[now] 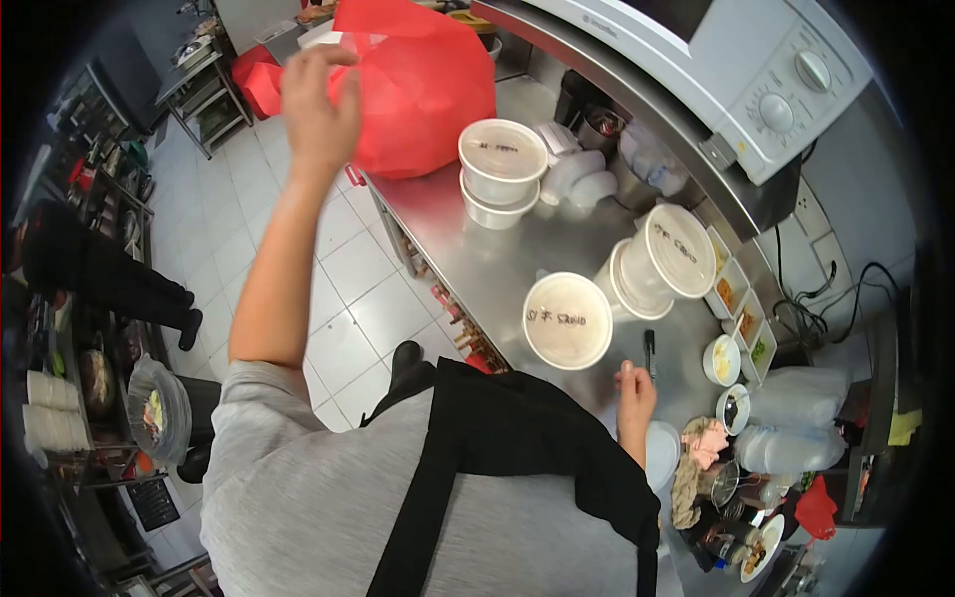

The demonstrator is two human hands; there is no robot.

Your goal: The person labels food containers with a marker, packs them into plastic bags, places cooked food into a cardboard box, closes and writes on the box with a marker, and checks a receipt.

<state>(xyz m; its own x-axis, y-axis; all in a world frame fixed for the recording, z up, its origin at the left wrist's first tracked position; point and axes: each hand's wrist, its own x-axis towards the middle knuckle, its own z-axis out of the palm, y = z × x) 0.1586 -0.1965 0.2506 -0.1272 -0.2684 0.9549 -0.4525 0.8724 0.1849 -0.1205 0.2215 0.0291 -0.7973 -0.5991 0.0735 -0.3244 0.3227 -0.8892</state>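
My left hand (320, 114) is raised at the near side of a large red bag (423, 95), thumb apart from the bent fingers and nothing visible between them. Low by the counter edge is my right hand (634, 398), its fingers curled closed; whether they hold anything is hidden. A black marker (650, 350) lies just beyond it, and clear round lids (662, 453) are beside the wrist. In front stands a lidded round tub (567, 320) with handwriting on its lid. Another marked tub (679, 251) leans or sits over a second one (625, 284). Two more tubs (502, 164) are stacked near the bag.
A white microwave (736, 80) sits on a shelf above the steel counter (438, 209). Small trays of chopped food (741, 308), bowls (722, 360) and plastic containers (791, 448) line the right side. Another person in dark clothes (95, 264) stands at left, across the tiled floor.
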